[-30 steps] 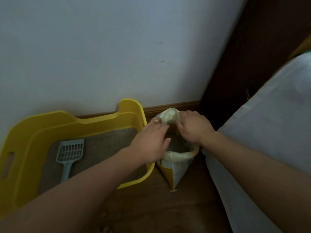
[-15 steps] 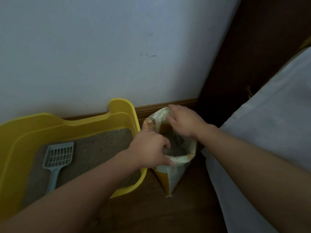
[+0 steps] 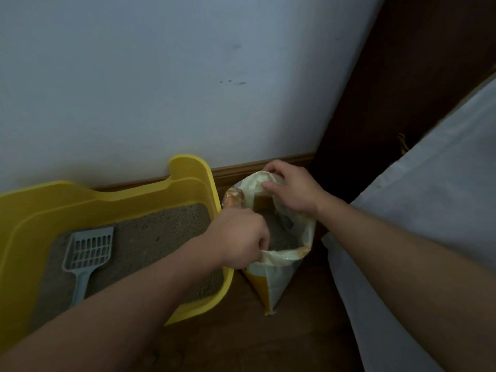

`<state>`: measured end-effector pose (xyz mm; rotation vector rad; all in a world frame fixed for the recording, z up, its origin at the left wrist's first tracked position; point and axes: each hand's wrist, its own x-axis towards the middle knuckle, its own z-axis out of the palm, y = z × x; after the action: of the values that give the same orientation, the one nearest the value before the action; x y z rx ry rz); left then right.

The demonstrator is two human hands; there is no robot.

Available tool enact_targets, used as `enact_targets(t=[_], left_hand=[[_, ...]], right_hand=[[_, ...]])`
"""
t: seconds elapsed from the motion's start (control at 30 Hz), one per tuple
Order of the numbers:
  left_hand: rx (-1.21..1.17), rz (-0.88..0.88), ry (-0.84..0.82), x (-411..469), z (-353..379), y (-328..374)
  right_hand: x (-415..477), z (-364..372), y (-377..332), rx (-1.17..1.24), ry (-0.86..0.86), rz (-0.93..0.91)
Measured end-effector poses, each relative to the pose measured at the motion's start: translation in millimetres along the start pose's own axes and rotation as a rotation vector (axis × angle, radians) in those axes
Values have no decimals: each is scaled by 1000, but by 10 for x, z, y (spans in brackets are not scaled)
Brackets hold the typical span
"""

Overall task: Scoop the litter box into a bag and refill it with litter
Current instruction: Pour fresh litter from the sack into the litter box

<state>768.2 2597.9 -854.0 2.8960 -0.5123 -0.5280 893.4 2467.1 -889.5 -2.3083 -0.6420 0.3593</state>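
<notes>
— Found the bag where?

— Lower centre of the frame, upright on the floor, just beside the right wall of the yellow litter box.

— Held how?

— Pinched at the near rim by the left hand, with fingers curled round the plastic. Gripped at the far rim by the right hand, curled likewise. Pulled apart, probably to keep the mouth wide and the bag standing. Showed grey grains inside; could not tell whether meant for scooping into or pouring from.

— And further out?

— Left the scoop lying untouched on the litter at lower left, handy for later. Beyond that, only the white wall above and a pale sheet along the right edge.
</notes>
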Motion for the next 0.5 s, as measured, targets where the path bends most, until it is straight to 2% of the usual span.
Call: enact_targets(t=[0.2,0.5], left_hand=[[-61,5,53,-67,5,-2],[-341,-63,216,-241,-98,18]], right_hand=[[-35,-62,-49,24,55,9],[-88,-432,-416,-1,229,8]])
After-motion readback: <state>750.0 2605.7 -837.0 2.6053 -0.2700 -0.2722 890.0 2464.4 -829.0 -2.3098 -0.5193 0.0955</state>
